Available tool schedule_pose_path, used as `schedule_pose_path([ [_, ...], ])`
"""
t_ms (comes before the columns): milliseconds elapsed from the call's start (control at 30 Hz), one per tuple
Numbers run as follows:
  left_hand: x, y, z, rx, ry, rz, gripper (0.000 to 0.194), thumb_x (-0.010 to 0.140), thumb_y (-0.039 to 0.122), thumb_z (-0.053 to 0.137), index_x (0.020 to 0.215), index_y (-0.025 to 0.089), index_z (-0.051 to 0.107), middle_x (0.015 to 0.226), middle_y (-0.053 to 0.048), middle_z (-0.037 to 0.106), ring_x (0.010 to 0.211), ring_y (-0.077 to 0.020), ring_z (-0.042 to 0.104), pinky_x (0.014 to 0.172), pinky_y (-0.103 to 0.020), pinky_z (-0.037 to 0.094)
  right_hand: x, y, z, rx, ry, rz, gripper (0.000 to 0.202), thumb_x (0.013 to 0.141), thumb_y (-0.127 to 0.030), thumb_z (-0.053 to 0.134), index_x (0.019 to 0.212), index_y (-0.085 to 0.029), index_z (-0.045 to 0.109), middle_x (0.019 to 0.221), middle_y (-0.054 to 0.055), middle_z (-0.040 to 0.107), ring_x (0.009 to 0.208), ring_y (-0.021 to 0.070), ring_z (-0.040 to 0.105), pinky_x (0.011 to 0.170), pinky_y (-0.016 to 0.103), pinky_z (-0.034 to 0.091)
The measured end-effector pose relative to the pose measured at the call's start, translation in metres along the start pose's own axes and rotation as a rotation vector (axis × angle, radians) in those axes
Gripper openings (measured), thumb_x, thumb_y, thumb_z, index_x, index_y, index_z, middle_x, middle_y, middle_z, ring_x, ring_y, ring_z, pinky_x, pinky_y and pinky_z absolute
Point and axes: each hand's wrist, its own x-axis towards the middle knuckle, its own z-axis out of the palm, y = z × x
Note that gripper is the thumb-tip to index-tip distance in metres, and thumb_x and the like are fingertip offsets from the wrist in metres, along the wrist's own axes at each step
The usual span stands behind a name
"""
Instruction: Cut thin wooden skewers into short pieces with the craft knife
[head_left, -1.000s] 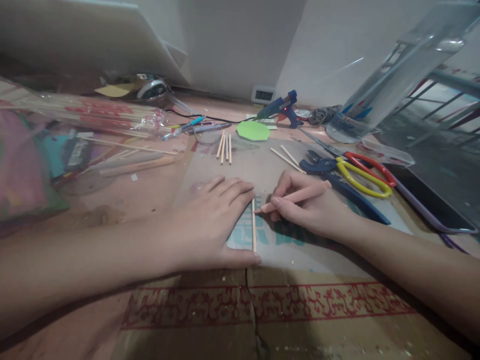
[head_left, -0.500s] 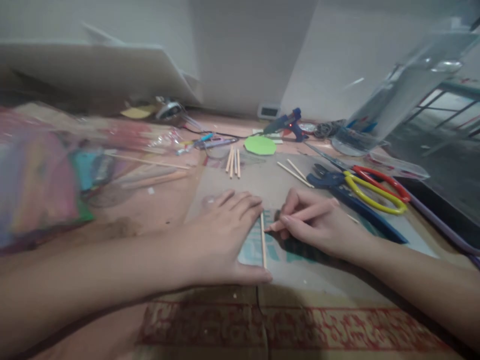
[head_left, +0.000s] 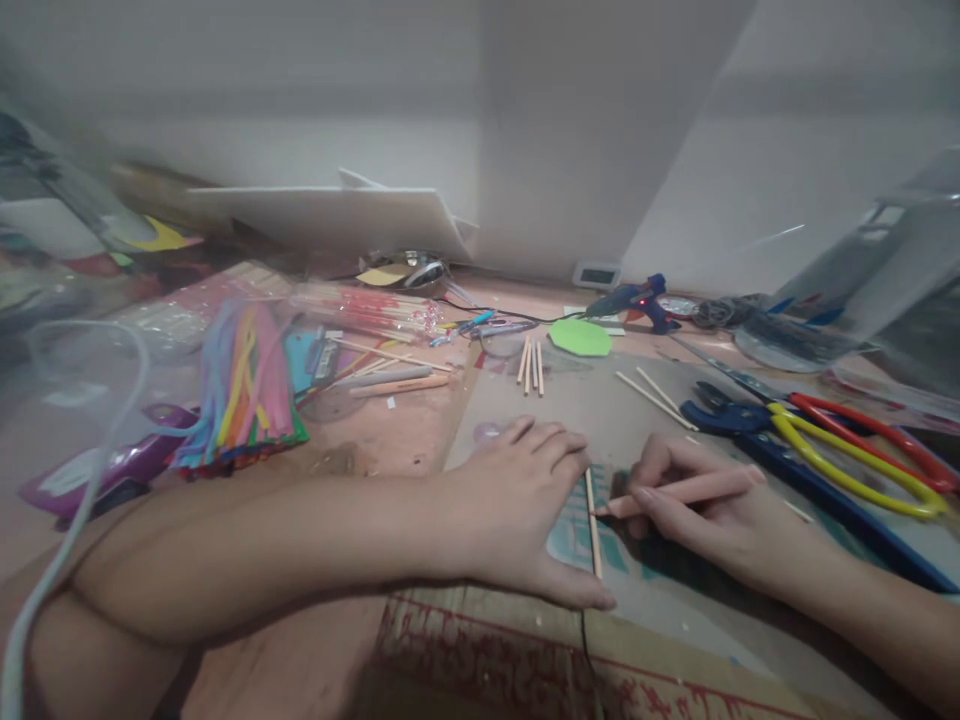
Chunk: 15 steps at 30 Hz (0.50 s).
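Observation:
A thin wooden stick [head_left: 594,530] lies on the cardboard [head_left: 495,405], pointing away from me. My left hand [head_left: 517,490] rests low over the board and steadies the stick, forefinger at its far end and thumb at its near end. In my right hand [head_left: 697,500] is a pale pinkish pencil [head_left: 694,488], pinched between thumb and fingers. Its dark tip touches, or nearly touches, the stick around its middle. Beyond my left hand lie several short sticks [head_left: 530,366] in a group, close to a green paper piece [head_left: 581,338].
On the right are blue-handled cutters [head_left: 840,510] and scissors with yellow and red handles [head_left: 855,465]. A glue gun [head_left: 637,300] with a red light lies at the back. Colourful pipe cleaners [head_left: 244,390] and a purple tool [head_left: 112,470] sit on the left.
The view has swung left and up, so everything appears farther right and lower, and the purple tool shows. Both hands keep the same pose around the stick.

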Motion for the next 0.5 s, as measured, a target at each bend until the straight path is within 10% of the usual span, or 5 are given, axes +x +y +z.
schedule_pose_path([
  [500, 0.0002, -0.0026, 0.004, 0.045, -0.047, -0.012, 0.104, 0.078, 0.081, 0.061, 0.146, 0.002, 0.048, 0.154, -0.023, 0.047, 0.143, -0.0401, 0.041, 0.121, -0.057, 0.027, 0.0019, -0.0065, -0.0018, 0.016, 0.014, -0.03, 0.022, 0.093, -0.026, 0.064, 0.072, -0.018, 0.062, 0.064, 0.003, 0.07, 0.06, 0.0139, 0.07, 0.053, 0.021, 0.054],
])
